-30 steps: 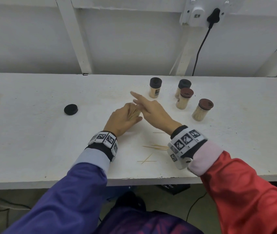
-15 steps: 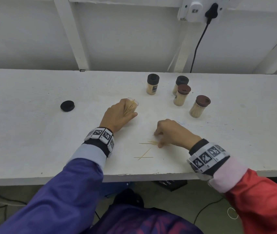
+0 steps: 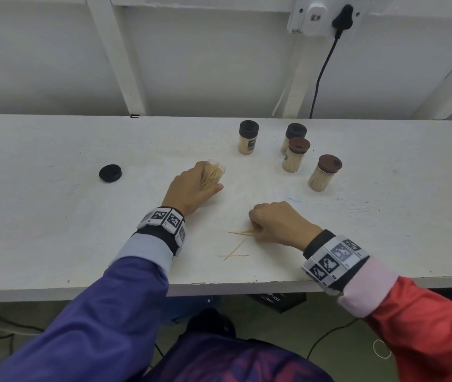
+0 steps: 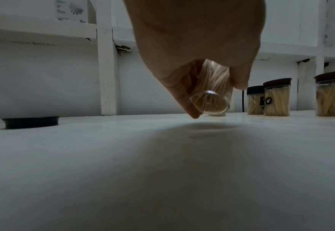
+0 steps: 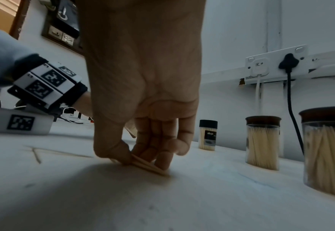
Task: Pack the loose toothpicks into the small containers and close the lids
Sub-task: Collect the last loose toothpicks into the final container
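Note:
My left hand [image 3: 191,186] grips a clear, lidless container [image 3: 214,175] full of toothpicks and holds it tilted just above the table; the left wrist view shows its round base [image 4: 210,103] between my fingers. My right hand [image 3: 277,221] is down on the table, thumb and fingers pinching a small bundle of loose toothpicks [image 5: 148,165]. The bundle's tips [image 3: 240,232] stick out to the left of that hand. Two more loose toothpicks [image 3: 233,253] lie crossed nearer the front edge. A black lid [image 3: 110,173] lies apart on the left.
Four lidded containers of toothpicks stand at the back right: two with black lids [image 3: 248,140] [image 3: 295,133] and two with brown lids [image 3: 296,154] [image 3: 325,172]. A black cable [image 3: 321,75] hangs from a wall socket [image 3: 315,15] behind them. The table's front edge [image 3: 219,285] is close.
My right hand drew back from the open container, came down on the loose toothpicks and closed on a bundle. The left hand kept its hold on the container.

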`<state>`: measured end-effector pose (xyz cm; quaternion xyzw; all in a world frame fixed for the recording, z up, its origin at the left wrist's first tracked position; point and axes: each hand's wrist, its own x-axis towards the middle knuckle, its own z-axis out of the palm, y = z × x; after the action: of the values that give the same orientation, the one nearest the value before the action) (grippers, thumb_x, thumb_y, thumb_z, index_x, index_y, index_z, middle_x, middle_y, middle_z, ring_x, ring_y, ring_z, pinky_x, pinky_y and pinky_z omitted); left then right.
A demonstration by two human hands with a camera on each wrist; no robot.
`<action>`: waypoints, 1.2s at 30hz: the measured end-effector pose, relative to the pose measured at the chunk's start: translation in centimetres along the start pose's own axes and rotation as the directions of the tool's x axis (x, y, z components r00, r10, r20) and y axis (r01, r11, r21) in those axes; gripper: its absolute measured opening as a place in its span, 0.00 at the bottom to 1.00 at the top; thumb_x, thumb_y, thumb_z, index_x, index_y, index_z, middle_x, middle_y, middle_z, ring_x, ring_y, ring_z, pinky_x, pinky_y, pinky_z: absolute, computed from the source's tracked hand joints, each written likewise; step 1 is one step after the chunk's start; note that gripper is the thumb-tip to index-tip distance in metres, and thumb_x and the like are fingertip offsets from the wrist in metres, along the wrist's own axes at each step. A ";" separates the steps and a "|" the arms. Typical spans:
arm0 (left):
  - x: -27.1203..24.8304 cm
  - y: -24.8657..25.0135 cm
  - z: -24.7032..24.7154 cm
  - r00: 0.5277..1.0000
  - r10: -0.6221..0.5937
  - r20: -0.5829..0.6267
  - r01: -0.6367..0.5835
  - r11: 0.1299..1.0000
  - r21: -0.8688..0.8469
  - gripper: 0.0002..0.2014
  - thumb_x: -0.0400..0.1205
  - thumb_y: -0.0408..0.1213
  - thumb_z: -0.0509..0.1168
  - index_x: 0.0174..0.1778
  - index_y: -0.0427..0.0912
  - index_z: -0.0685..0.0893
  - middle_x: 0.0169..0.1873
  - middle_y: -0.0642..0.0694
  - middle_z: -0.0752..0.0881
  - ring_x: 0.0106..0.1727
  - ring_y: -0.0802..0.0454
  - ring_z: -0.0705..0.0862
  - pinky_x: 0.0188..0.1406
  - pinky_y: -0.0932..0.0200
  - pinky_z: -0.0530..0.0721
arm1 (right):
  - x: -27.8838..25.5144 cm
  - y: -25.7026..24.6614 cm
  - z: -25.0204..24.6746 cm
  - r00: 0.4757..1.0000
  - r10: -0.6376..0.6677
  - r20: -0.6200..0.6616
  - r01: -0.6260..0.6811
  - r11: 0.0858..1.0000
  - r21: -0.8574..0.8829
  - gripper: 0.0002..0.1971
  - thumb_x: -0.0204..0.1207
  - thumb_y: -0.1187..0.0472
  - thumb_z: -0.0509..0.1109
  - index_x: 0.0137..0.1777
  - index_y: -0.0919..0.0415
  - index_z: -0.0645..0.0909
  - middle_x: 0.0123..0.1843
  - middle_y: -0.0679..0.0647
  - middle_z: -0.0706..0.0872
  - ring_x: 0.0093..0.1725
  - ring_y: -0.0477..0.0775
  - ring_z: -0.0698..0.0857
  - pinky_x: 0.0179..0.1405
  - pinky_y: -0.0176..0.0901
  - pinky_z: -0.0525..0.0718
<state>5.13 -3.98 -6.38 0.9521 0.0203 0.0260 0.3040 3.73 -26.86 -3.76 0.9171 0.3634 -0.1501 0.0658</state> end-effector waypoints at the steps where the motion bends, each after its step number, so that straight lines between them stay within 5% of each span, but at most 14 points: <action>1: 0.0 0.0 0.0 1.000 -0.001 0.001 0.001 1.000 0.005 0.27 0.79 0.57 0.68 0.66 0.44 0.73 0.47 0.47 0.83 0.48 0.39 0.82 0.47 0.49 0.79 | 0.1 0.0 0.0 1.000 -0.003 0.013 0.003 1.000 0.009 0.03 0.73 0.62 0.64 0.44 0.62 0.76 0.45 0.55 0.79 0.41 0.60 0.80 0.36 0.45 0.66; 4: 0.0 0.0 0.0 1.000 0.004 0.003 -0.004 1.000 0.011 0.26 0.79 0.57 0.68 0.66 0.44 0.73 0.46 0.48 0.82 0.49 0.40 0.82 0.48 0.49 0.79 | 0.0 0.1 0.4 1.000 -0.023 -0.011 0.023 0.999 0.032 0.03 0.75 0.62 0.64 0.45 0.61 0.73 0.44 0.54 0.76 0.40 0.58 0.76 0.35 0.46 0.66; 8: 0.0 0.1 0.0 1.000 0.003 0.005 -0.003 1.000 0.005 0.26 0.79 0.57 0.68 0.66 0.44 0.73 0.45 0.49 0.82 0.48 0.40 0.82 0.47 0.50 0.79 | 0.0 0.5 1.1 0.993 -0.020 -0.113 0.023 0.999 0.025 0.09 0.81 0.63 0.59 0.48 0.63 0.81 0.47 0.54 0.82 0.42 0.59 0.81 0.36 0.48 0.73; 13: 0.0 0.1 0.0 1.000 0.005 0.010 -0.005 1.000 0.004 0.26 0.79 0.57 0.68 0.66 0.44 0.73 0.48 0.47 0.84 0.49 0.40 0.82 0.49 0.48 0.80 | -0.2 0.4 1.3 0.989 -0.018 -0.144 0.010 0.998 -0.054 0.10 0.79 0.65 0.59 0.42 0.60 0.83 0.42 0.52 0.80 0.39 0.58 0.80 0.29 0.44 0.61; 20: 0.1 0.1 0.1 1.000 0.012 0.014 -0.013 1.000 0.011 0.27 0.79 0.57 0.68 0.66 0.44 0.73 0.46 0.48 0.82 0.48 0.40 0.82 0.48 0.50 0.79 | -0.4 -0.1 1.0 1.000 -0.013 -0.027 0.014 0.999 0.033 0.02 0.79 0.64 0.59 0.45 0.61 0.69 0.44 0.53 0.72 0.40 0.56 0.72 0.35 0.47 0.69; 27: 0.1 0.1 0.0 1.000 0.017 0.016 -0.018 1.000 0.015 0.28 0.79 0.57 0.68 0.69 0.45 0.72 0.46 0.49 0.81 0.49 0.41 0.82 0.45 0.52 0.76 | -0.5 0.8 1.5 0.993 -0.003 -0.115 0.021 0.987 0.157 0.07 0.77 0.65 0.64 0.42 0.61 0.84 0.42 0.54 0.83 0.42 0.59 0.81 0.37 0.45 0.72; 36: 0.0 0.1 0.0 1.000 0.011 0.026 -0.012 1.000 0.027 0.27 0.79 0.57 0.68 0.67 0.43 0.72 0.45 0.49 0.80 0.48 0.41 0.81 0.43 0.53 0.74 | -0.8 0.4 0.6 0.999 -0.030 0.039 0.027 0.996 0.082 0.06 0.80 0.63 0.59 0.42 0.62 0.70 0.42 0.54 0.75 0.37 0.56 0.72 0.36 0.46 0.70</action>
<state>5.17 -4.09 -6.31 0.9566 0.0114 0.0152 0.2909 3.33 -27.78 -4.06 0.9105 0.3687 -0.1842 0.0335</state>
